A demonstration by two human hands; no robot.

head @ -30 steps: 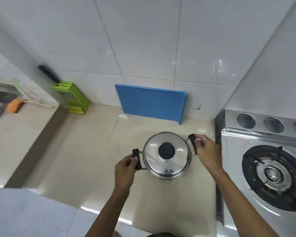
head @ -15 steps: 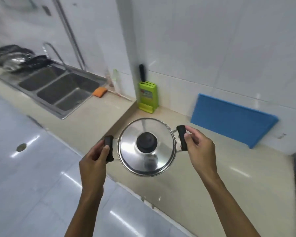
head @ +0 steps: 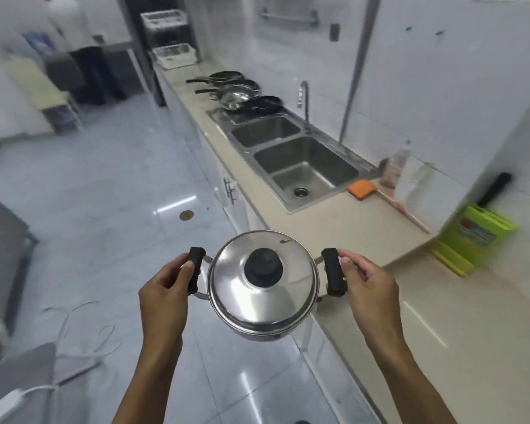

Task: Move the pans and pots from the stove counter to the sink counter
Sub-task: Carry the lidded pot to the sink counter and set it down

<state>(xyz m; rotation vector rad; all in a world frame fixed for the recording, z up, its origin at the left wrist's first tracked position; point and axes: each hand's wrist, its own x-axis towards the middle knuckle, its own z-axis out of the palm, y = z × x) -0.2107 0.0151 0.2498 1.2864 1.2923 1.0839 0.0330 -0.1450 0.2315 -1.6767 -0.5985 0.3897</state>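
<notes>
Hands hold a lidded steel pot (head: 262,286) clear of any surface, out over the front edge of the beige worktop (head: 328,231), with part of the pot above the tiled floor (head: 120,185). The left hand (head: 166,289) has its grip closed round the black left handle (head: 195,269), and the right hand (head: 366,289) is clamped on the black right handle (head: 334,272); the lid (black knob at its centre) sits level on the pot. Ahead, the worktop runs away along the wall to a double steel sink (head: 291,154) with a tap (head: 305,102) behind it. Beyond the sink, several dark frying pans (head: 227,78) and a steel bowl-shaped pan (head: 236,97) crowd the far stretch, some seemingly on the sink's drainer, though blur makes that hard to judge. Bare worktop lies between the near basin and the pot. An orange sponge (head: 361,189) lies just beside the sink's near corner, and a green knife block (head: 471,234) stands against the wall at right. Open floor spreads to the left, where a white cable (head: 83,332) trails near a grey object.
</notes>
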